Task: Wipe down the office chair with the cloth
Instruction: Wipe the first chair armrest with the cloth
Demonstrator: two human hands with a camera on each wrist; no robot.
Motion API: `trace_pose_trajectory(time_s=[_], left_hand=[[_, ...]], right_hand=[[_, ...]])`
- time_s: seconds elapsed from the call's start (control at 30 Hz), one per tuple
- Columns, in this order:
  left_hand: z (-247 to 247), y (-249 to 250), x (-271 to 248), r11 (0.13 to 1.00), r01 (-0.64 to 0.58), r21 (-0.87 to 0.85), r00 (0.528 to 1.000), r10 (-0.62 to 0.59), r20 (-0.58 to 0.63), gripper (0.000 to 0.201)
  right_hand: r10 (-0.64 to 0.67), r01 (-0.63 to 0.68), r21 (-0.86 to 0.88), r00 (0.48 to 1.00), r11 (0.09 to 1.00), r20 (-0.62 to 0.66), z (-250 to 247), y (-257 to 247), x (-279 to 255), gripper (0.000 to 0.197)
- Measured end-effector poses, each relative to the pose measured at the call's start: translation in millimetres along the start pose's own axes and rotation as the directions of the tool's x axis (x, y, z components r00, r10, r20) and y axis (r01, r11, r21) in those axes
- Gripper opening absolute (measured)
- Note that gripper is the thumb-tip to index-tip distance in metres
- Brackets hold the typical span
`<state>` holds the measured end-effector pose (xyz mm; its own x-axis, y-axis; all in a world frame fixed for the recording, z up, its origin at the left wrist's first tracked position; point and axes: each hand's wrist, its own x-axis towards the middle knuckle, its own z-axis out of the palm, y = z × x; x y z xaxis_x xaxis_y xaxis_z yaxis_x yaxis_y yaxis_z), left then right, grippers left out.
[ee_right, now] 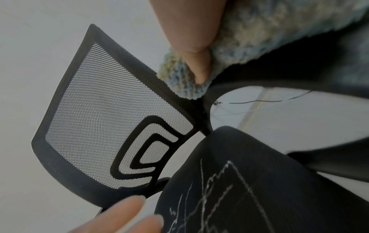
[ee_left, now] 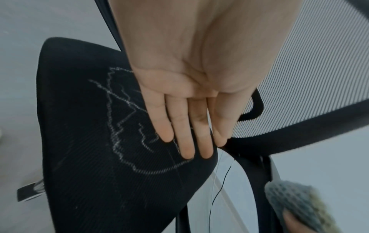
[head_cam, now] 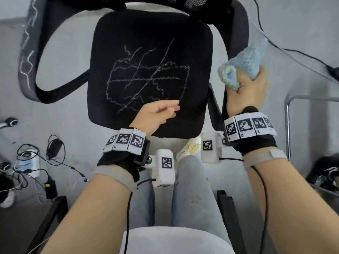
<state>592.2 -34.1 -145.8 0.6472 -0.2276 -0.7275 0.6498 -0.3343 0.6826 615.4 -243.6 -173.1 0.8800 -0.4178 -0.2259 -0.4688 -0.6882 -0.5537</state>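
Observation:
The black office chair seat (head_cam: 146,33) fills the middle of the head view, with white scribbled lines (head_cam: 148,77) across its fabric. My left hand (head_cam: 161,110) hovers over the seat's near edge, fingers straight and together, holding nothing; the left wrist view shows its fingers (ee_left: 185,130) above the scribbles (ee_left: 119,123). My right hand (head_cam: 247,83) grips a bunched blue-green cloth (head_cam: 245,61) at the chair's right armrest (head_cam: 238,21). In the right wrist view the thumb (ee_right: 197,47) presses into the cloth (ee_right: 259,39). The mesh backrest (ee_right: 103,113) stands beyond.
The left armrest (head_cam: 27,57) also carries white marks. Cables and chargers (head_cam: 49,162) lie on the grey floor at the left. A metal-framed piece (head_cam: 288,125) stands at the right. A black cable (head_cam: 293,50) runs across the floor at upper right. My legs (head_cam: 183,189) are below.

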Motion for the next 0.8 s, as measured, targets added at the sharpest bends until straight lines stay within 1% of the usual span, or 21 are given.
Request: trace_pose_trajectory(time_s=[0.03,0.1,0.13,0.2,0.23,0.3,0.37,0.47,0.53,0.6,0.7,0.73,0.8], left_hand=[[-8.2,0.8,-3.4,1.000,-0.013,-0.007,1.000,0.013,-0.023,0.034],[-25.6,1.5,-9.5,0.999,-0.043,-0.031,0.997,0.041,-0.063,0.033],[-35.3,0.8,-12.4,0.997,-0.059,-0.047,0.995,0.055,-0.085,0.033],[-59.4,-2.2,-17.7,0.994,-0.082,-0.075,0.988,0.071,-0.134,0.031],[-74.1,-4.7,-20.4,0.992,-0.090,-0.088,0.985,0.075,-0.158,0.030],[-109.2,-11.1,-27.4,0.988,-0.107,-0.107,0.976,0.084,-0.199,0.028],[-150.9,-18.5,-35.4,0.985,-0.133,-0.112,0.967,0.104,-0.232,0.026],[-220.9,-29.7,-47.5,0.978,-0.180,-0.107,0.943,0.141,-0.302,0.026],[-269.6,-38.2,-55.4,0.967,-0.220,-0.129,0.914,0.158,-0.373,0.027],[-315.6,-48.6,-61.6,0.957,-0.248,-0.152,0.884,0.159,-0.439,0.029],[-367.2,-66.6,-59.0,0.950,-0.250,-0.185,0.846,0.122,-0.518,0.030],[-377.6,-73.8,-54.9,0.952,-0.234,-0.199,0.843,0.096,-0.529,0.028],[-387.4,-86.3,-43.7,0.960,-0.175,-0.219,0.864,0.043,-0.502,0.024]], right_hand=[[0.012,-0.013,-0.056,1.000,0.998,-0.020,2.2,-11.1,-6.6,0.016],[0.005,-0.007,-0.096,1.000,0.995,-0.022,8.4,-34.6,-21.0,0.007],[-0.015,0.014,-0.095,1.000,0.995,-0.007,10.9,-47.9,-28.0,0.007],[-0.064,0.069,-0.067,0.995,0.995,0.076,22.7,-73.8,-36.8,0.012],[-0.081,0.082,-0.004,0.988,0.997,0.130,30.5,-88.9,-40.5,0.012],[-0.098,0.058,0.195,0.975,0.979,0.199,51.3,-122.0,-49.9,0.012],[-0.056,-0.030,0.349,0.971,0.937,0.234,74.9,-155.4,-63.0,0.015],[0.029,-0.154,0.476,0.965,0.866,0.259,114.9,-201.0,-84.2,0.019],[0.058,-0.197,0.508,0.959,0.838,0.276,146.6,-232.5,-94.7,0.012],[0.056,-0.194,0.518,0.961,0.833,0.270,175.4,-264.1,-102.8,0.010],[0.026,-0.131,0.517,0.978,0.846,0.205,205.6,-302.7,-106.5,0.020],[0.016,-0.114,0.521,0.982,0.846,0.190,212.2,-313.9,-107.2,0.021],[-0.008,-0.092,0.539,0.984,0.837,0.179,224.8,-331.0,-108.0,0.021]])
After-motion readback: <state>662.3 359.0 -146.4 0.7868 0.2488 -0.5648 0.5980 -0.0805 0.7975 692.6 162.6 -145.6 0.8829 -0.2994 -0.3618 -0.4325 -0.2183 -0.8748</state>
